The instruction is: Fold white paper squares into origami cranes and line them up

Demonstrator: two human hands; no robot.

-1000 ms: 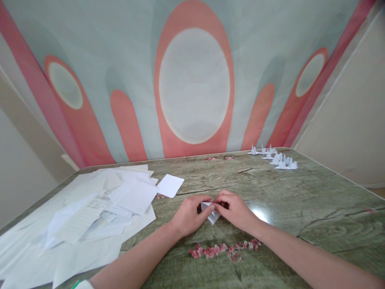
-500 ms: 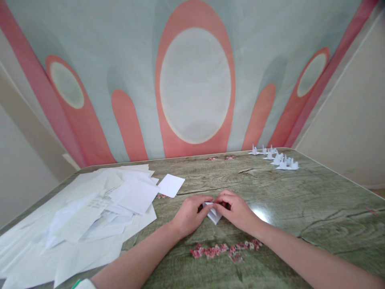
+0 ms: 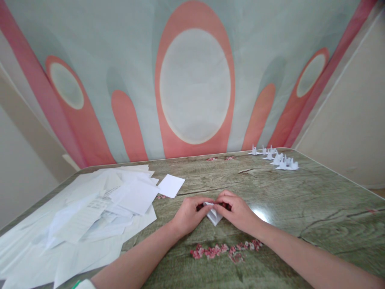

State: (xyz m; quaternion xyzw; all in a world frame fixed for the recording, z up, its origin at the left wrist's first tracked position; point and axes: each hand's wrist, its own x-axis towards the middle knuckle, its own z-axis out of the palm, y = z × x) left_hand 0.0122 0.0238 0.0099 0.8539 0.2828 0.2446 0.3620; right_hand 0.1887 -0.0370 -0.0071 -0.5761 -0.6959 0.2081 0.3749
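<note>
A small piece of folded white paper (image 3: 214, 218) is pinched between my two hands just above the wood-patterned table (image 3: 207, 176). My left hand (image 3: 190, 215) grips its left side, thumb and fingertips closed on the upper edge. From the other side my right hand (image 3: 236, 212) closes on it too, its thumb beside the left thumb. One pointed corner of the paper faces me; its upper part is hidden by the fingers. Up and to the left of my hands lies a loose white paper square (image 3: 171, 186).
A broad heap of white sheets (image 3: 90, 224) covers the table's left side. Several folded paper cranes (image 3: 282, 160) stand at the back right. Pink blossom prints (image 3: 225, 250) decorate the tabletop in front of me. A painted backdrop (image 3: 195, 88) rises behind the table.
Almost nothing differs. Both hands keep the same pinch on the folded paper, and its near corner has shifted very slightly toward me.
</note>
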